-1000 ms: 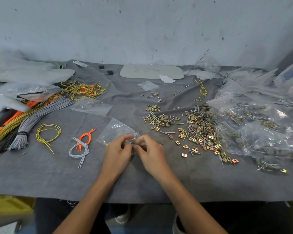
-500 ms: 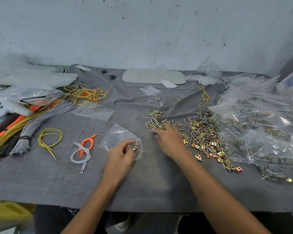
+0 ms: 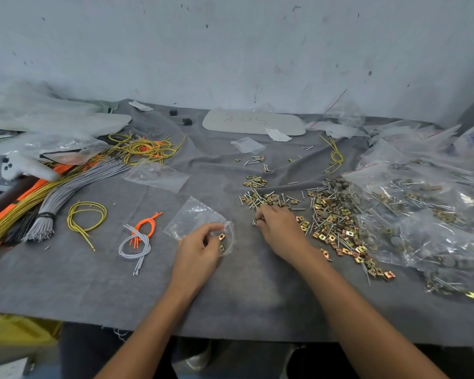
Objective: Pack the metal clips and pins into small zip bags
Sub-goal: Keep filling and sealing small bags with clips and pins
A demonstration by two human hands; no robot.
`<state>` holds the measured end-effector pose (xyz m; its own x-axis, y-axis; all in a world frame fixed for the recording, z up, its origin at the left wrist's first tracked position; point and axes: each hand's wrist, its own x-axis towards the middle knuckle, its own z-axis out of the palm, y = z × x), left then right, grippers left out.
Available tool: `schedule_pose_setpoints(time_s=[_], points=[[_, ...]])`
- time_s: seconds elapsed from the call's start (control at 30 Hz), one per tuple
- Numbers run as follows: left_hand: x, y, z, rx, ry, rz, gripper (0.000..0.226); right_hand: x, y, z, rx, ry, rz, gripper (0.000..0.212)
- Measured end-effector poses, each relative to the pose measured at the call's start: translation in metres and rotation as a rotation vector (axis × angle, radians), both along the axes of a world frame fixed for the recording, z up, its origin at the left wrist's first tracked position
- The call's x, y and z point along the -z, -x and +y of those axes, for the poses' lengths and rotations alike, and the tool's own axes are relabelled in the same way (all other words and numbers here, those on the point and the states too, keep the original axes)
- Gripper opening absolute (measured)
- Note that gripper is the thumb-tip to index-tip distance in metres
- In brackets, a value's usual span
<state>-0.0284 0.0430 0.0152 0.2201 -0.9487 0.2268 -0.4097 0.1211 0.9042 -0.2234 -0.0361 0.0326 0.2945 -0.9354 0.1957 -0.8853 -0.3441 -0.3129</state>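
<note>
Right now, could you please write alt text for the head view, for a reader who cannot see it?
A person's left hand holds a small zip bag on a grey cloth while the right hand pinches a metal piece beside a pile of clips and pins. Wire bundles lie left, filled bags right.

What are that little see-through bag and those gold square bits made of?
The small bag looks like thin clear plastic: glossy, crinkled, cloth showing through. The square clips seem plated metal, shiny yellow-gold with coppery tints; exact metal unclear.
</note>
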Motion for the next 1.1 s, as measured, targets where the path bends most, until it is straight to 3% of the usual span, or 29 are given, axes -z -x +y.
schedule_pose_setpoints(time_s=[0.3,0.5,0.67,0.77,0.9,0.97,1.1], points=[[-0.003,0.001,0.001,-0.011,0.002,-0.025,0.029,-0.010,-0.004,0.002,-0.085,-0.086,0.120,0.027],[-0.002,0.001,0.001,-0.021,0.003,-0.036,0.028,-0.012,-0.008,0.004,-0.062,-0.078,0.058,0.004],[-0.002,0.001,0.001,-0.019,0.008,-0.043,0.028,-0.011,-0.001,0.006,-0.003,-0.043,0.070,0.009],[-0.003,0.001,0.000,-0.020,0.007,-0.045,0.027,-0.015,-0.001,0.013,-0.001,0.007,-0.094,0.008],[-0.002,0.000,0.000,-0.018,0.001,-0.031,0.029,-0.011,-0.023,0.046,0.025,-0.077,-0.674,0.011],[0.000,0.001,0.001,-0.007,-0.004,-0.009,0.029,-0.001,-0.039,0.059,0.004,-0.111,-0.747,0.017],[-0.001,0.001,0.001,0.027,-0.020,0.038,0.031,0.011,-0.060,0.066,-0.093,-0.064,-0.673,0.015]])
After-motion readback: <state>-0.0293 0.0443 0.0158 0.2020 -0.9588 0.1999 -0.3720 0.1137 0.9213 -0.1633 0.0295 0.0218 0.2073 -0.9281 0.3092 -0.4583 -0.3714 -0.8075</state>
